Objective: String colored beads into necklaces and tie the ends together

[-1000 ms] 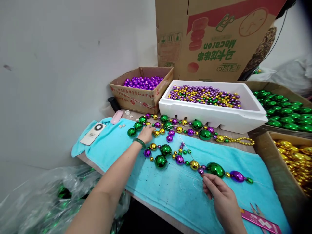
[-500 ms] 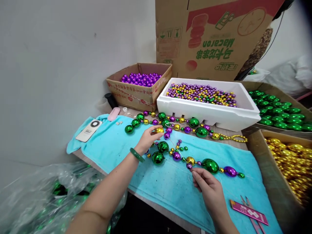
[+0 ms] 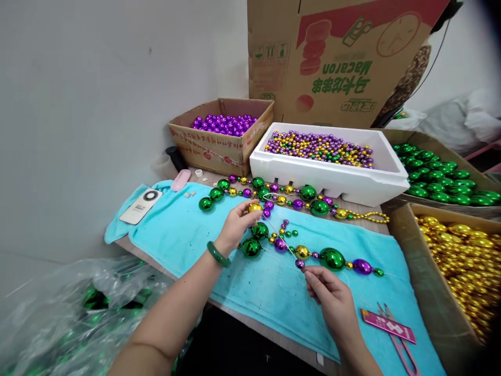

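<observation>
Pinching a glossy gold bead (image 3: 255,208) in our left hand (image 3: 235,223), we grip a slim, straight needle (image 3: 276,231) between thumb and fingers of our right hand (image 3: 332,293), beside a shiny round purple bead (image 3: 300,263). The needle slants toward the gold bead above a plush turquoise towel (image 3: 242,282); beyond stands a smooth white foam box (image 3: 297,169).

The left arm (image 3: 166,313) slants up from the bottom edge, left hand (image 3: 235,224) pinching mid-frame; right hand (image 3: 332,295), lower right of centre, pinches, fingers curled.
</observation>
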A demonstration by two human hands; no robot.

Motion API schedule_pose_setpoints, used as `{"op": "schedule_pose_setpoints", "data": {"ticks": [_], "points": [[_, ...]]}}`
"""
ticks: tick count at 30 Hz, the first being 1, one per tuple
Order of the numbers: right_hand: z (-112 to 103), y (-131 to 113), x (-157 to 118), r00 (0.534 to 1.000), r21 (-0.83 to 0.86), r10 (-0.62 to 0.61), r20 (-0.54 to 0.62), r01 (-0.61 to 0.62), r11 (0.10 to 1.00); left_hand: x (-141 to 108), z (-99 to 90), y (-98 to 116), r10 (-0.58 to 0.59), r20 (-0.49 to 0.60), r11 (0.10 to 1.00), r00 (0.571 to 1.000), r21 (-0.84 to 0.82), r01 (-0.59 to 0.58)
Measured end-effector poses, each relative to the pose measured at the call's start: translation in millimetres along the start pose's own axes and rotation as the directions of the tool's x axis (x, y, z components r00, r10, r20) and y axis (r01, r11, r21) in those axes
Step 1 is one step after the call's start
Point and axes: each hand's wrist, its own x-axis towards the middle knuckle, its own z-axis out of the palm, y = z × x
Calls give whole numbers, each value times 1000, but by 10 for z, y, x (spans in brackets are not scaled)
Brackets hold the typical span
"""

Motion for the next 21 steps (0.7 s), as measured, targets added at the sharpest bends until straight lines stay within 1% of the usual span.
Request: {"op": "schedule_pose_setpoints", "data": {"ticks": [2,3,5,7,10,13,15,16,17,18,19,21], "points": [[-62,-2,4,1000,6,-15,-21,16,1000,-24,4,29,-112,34,968,993,-221,117],[-111,-15,5,999,14,-29,-45,29,999,-34,2,48,-154,38,941,987,-299,158],[-237,-74,2,991,47,-64,-118,70,996,-51,-10,87,-205,30,899,978,-390,201],[-384,-179,-10,970,103,-102,-222,127,987,-68,-30,119,-221,27,876,975,-434,210],[-594,-384,-45,918,186,-152,-366,232,955,-97,-64,132,-232,27,868,972,-446,220],[-759,-552,-95,875,222,-203,-440,325,919,-128,-91,112,-251,20,864,968,-446,233],[-829,-596,-133,849,217,-229,-477,367,905,-151,-93,94,-263,20,853,965,-462,242],[-846,-592,-153,844,215,-230,-484,370,904,-164,-86,87,-270,25,845,963,-474,249],[-847,-570,-171,850,214,-221,-479,357,909,-179,-71,80,-278,36,833,960,-489,259],[-831,-531,-189,869,213,-197,-455,321,923,-197,-50,75,-288,53,818,956,-506,274],[-796,-478,-204,897,209,-161,-411,265,941,-217,-23,70,-298,73,802,952,-522,291],[-677,-348,-225,956,168,-87,-279,138,976,-263,44,61,-318,118,770,941,-547,329]]}}
